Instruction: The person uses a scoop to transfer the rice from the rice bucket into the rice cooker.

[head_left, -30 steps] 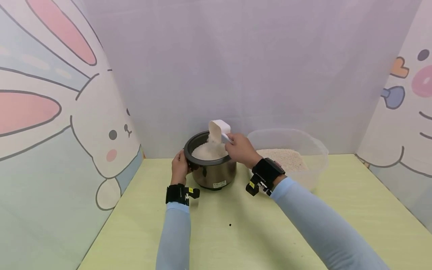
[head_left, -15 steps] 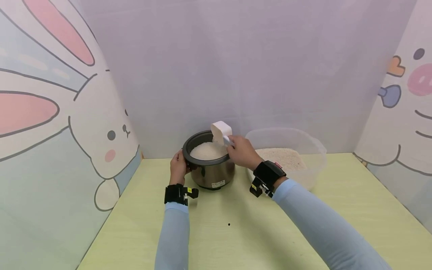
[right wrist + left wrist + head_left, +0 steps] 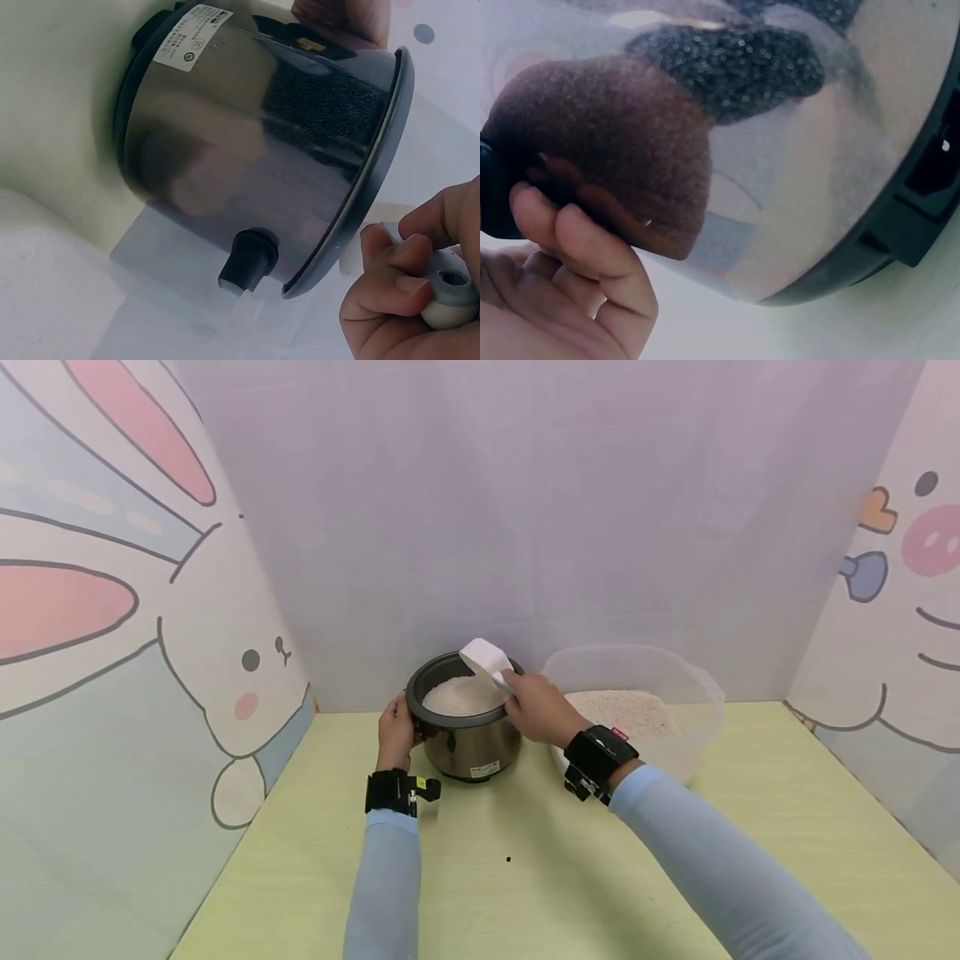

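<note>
A brown metallic rice cooker [image 3: 474, 750] with a dark rim stands lidless near the back of the table, white rice [image 3: 457, 696] heaped inside. My left hand [image 3: 395, 732] holds its left side; in the left wrist view, curled fingers [image 3: 592, 244] lie at a black side handle [image 3: 495, 191]. My right hand [image 3: 546, 708] grips the handle of a white measuring scoop [image 3: 486, 658], tilted over the cooker's right rim. The scoop's inside is mostly hidden. In the right wrist view, fingers and thumb wrap the scoop handle [image 3: 450, 300], and the cooker's other black handle [image 3: 249, 261] shows.
A translucent plastic bin [image 3: 701, 697] with more rice [image 3: 630, 712] stands right of the cooker, partly behind my right wrist. A lilac cloth wall [image 3: 525, 527] closes the back, with cartoon panels at both sides. A tiny dark speck [image 3: 508, 859] lies on the table [image 3: 465, 893].
Rice was falling from the scoop a second ago; none is seen falling now. My right hand has lowered slightly and turned the scoop. The left hand stays on the cooker.
</note>
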A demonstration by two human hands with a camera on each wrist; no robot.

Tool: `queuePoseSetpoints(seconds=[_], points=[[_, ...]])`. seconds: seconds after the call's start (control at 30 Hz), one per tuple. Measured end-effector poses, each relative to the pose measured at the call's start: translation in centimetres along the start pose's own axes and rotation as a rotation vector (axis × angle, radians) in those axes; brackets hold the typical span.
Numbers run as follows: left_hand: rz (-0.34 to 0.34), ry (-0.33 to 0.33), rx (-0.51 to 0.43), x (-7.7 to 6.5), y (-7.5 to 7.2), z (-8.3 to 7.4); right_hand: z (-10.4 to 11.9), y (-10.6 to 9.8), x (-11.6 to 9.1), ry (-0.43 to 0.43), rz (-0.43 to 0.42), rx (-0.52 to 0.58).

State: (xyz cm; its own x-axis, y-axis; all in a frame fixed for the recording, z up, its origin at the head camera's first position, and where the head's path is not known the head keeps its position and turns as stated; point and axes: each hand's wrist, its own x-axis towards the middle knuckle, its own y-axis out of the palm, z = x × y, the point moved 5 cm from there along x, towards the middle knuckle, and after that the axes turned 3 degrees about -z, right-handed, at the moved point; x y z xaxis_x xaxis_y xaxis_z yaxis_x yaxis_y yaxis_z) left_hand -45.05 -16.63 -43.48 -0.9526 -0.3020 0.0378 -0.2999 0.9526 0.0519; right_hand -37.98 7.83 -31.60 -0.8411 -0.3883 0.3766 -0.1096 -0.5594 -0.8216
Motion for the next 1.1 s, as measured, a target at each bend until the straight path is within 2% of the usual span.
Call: queuePoseSetpoints(seconds=[0.2,0.37,0.7,0.87,1.1], points=[[-0.005,0.001,-0.006,0.0,-0.1,0.1,0.0,0.1,-0.4,-0.039,0.017,-0.076],[-0.004,0.001,-0.012,0.0,0.0,0.0,-0.5,-0.2,-0.5,-0.032,-0.002,-0.082],[-0.01,0.011,-0.014,0.3,0.1,0.2,-2.6,-1.9,-0.9,-0.042,-0.145,-0.075],[-0.004,0.015,-0.013,0.1,0.1,0.1,-4.7,-3.4,-1.5,-0.015,-0.197,-0.081],[-0.003,0.012,-0.014,0.1,0.2,0.0,-9.2,-5.9,-3.1,0.077,-0.183,-0.104]])
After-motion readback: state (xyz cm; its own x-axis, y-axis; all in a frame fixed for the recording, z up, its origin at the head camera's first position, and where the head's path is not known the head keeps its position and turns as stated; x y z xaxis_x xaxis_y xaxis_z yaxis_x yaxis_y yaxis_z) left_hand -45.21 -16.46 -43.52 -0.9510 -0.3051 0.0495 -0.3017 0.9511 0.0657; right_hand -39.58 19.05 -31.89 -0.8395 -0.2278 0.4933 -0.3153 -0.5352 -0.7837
